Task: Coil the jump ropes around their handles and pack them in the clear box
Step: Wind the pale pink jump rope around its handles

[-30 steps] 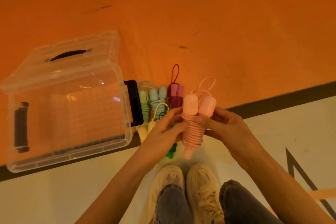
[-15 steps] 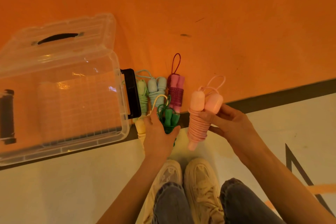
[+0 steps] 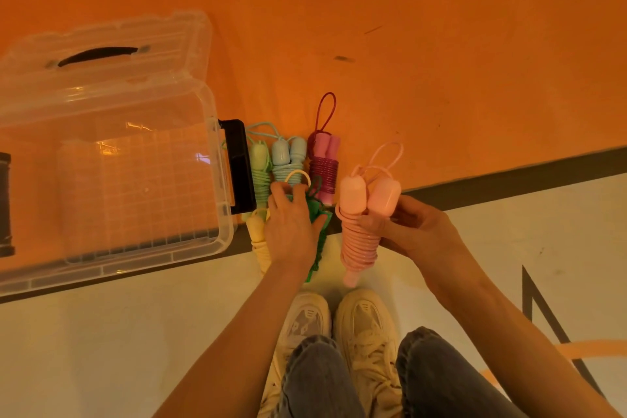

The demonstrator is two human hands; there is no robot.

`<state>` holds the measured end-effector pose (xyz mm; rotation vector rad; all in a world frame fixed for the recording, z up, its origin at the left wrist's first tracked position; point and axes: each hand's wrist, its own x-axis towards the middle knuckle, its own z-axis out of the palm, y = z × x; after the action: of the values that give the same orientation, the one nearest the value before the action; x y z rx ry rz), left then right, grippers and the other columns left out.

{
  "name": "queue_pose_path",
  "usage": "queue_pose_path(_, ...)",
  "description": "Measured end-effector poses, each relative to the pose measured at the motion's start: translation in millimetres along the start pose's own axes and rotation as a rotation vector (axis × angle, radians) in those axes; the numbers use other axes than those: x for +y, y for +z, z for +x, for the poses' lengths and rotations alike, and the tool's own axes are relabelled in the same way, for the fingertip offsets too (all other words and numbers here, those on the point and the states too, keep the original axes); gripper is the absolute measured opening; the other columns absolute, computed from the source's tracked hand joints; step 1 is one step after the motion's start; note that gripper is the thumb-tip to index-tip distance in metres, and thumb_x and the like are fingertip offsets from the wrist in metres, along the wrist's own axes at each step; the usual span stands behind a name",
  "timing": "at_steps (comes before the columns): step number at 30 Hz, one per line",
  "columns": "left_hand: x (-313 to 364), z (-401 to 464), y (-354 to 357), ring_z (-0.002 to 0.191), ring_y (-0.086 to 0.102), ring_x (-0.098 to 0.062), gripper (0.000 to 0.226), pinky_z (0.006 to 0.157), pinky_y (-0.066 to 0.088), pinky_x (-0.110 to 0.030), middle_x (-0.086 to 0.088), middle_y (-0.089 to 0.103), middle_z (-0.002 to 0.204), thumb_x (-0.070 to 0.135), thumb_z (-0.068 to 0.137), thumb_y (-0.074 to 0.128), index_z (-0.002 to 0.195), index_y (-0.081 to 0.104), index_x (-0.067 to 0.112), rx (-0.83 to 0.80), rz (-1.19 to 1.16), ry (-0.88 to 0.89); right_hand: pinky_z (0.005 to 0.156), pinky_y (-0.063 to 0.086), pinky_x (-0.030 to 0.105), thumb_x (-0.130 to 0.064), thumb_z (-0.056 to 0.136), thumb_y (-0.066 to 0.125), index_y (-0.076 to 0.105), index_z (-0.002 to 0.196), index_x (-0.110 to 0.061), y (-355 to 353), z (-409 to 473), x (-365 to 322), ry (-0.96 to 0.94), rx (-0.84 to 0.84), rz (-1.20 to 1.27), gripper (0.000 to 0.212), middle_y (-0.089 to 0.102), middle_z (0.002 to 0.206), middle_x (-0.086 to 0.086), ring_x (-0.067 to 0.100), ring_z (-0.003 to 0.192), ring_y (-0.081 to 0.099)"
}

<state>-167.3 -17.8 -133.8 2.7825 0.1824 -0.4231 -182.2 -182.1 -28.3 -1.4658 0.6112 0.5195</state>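
So six coiled jump ropes showed: the right hand (image 3: 419,231) held the pink rope (image 3: 361,234) aloft, the left hand (image 3: 291,224) clutched the green rope (image 3: 320,214) on the floor (image 3: 135,332), four beside the clear box (image 3: 135,180).

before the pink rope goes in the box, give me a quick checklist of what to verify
1. Clear box open, lid swung back: ok.
2. Box interior free of ropes: ok, none visible inside.
3. Pink jump rope coiled around its handles: ok; whether the loose loop at the top is secured, cannot tell.
4. Right hand gripping the pink rope: ok.
5. Left hand free to help: not ok, it is on the green rope on the floor.
6. Other coiled ropes beside the box out of the way: not ok, the light green rope lies against the box's black latch.
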Motion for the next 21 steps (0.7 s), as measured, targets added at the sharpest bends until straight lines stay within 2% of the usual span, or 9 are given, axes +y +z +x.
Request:
queue_pose_path(3,-3.4,4.1,-0.6,0.101,0.050,-0.027,0.029,0.067,0.044,-0.035,-0.010,0.049,0.111,0.032,0.084,0.070,0.103,0.056,0.015,0.027,-0.084,0.105,0.079,0.058,0.028,-0.014,0.073,0.077,0.068,0.110,-0.020,-1.7,-1.0,1.3,-0.004,0.004,0.009,0.039,0.073,0.101,0.001,0.015,0.095,0.070)
queue_pose_path(6,-5.9,-2.7,-4.4,0.090,0.056,-0.025,0.024,0.060,0.040,-0.033,-0.006,0.054,0.104,0.027,0.087,0.066,0.102,0.052,0.014,0.001,-0.175,0.147,0.072,0.058,0.022,-0.012,0.073,0.077,0.068,0.107,-0.022,-3.4,-3.4,1.5,-0.010,0.015,0.022,0.036,0.074,0.100,0.001,0.014,0.091,0.070)
queue_pose_path(9,-9.9,-14.4,-11.6,0.079,0.056,-0.022,0.023,0.053,0.046,-0.037,-0.005,0.048,0.113,0.027,0.090,0.063,0.104,0.049,0.015,0.013,-0.263,0.110,0.062,0.054,0.016,-0.012,0.074,0.076,0.067,0.100,-0.027,-5.0,-7.1,1.0,-0.012,0.031,0.019,0.032,0.073,0.097,-0.001,0.009,0.086,0.070)
queue_pose_path(14,-19.9,-30.2,-21.8,0.077,0.060,-0.019,0.019,0.068,0.052,-0.044,-0.002,0.060,0.091,0.024,0.092,0.062,0.096,0.043,0.019,-0.059,-0.522,0.028,0.059,0.053,0.014,-0.016,0.074,0.077,0.066,0.096,-0.031,-6.6,-17.8,-0.7,-0.015,0.039,-0.008,0.030,0.073,0.097,-0.003,0.007,0.084,0.070)
queue_pose_path(16,-22.9,-35.0,-28.5,0.083,0.063,-0.019,0.019,0.071,0.056,-0.044,-0.004,0.061,0.094,0.020,0.092,0.063,0.094,0.045,0.016,-0.080,-0.680,-0.068,0.062,0.055,0.017,-0.017,0.074,0.077,0.067,0.099,-0.030,-7.6,-22.5,-2.6,-0.013,0.040,-0.024,0.030,0.073,0.098,-0.003,0.008,0.086,0.070)
queue_pose_path(18,-22.3,-40.6,-39.9,0.084,0.066,-0.017,0.019,0.065,0.060,-0.039,-0.009,0.061,0.102,0.018,0.091,0.063,0.091,0.045,0.017,-0.123,-0.879,-0.189,0.070,0.058,0.022,-0.017,0.073,0.078,0.068,0.105,-0.026,-8.4,-26.9,-6.7,-0.016,0.038,-0.044,0.035,0.073,0.099,-0.002,0.011,0.089,0.070)
queue_pose_path(21,-21.2,-49.9,-59.3,0.084,0.067,-0.011,0.021,0.060,0.060,-0.033,-0.013,0.057,0.105,0.017,0.091,0.064,0.088,0.043,0.019,-0.119,-1.028,-0.234,0.074,0.059,0.025,-0.013,0.074,0.078,0.068,0.110,-0.021,-9.5,-35.6,-15.2,-0.034,0.024,-0.047,0.038,0.074,0.099,-0.001,0.014,0.092,0.070)
